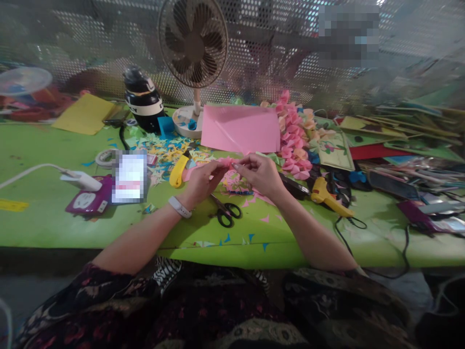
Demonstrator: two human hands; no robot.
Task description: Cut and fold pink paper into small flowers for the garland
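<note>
Between my two hands is a small pink paper piece [228, 161], perhaps a petal or flower; its exact shape is hard to make out. My left hand [204, 180], with a white band on the wrist, pinches it from the left. The fingertips of my right hand [258, 173] close on its right side. Below them on the green table [196, 232] lie black-handled scissors [228, 214], the blades partly under my left hand. A yellow cutter [178, 169] rests left of my hands. Behind them are pink paper sheets [241, 127] and a heap of pink paper flowers [290, 140].
A fan [194, 48] and a dark bottle [143, 104] stand at the back. Paper scraps [160, 150] spread at left centre. A lit phone [129, 177] leans near a purple power socket [89, 198]. A yellow glue gun [330, 196] and its cord lie at right.
</note>
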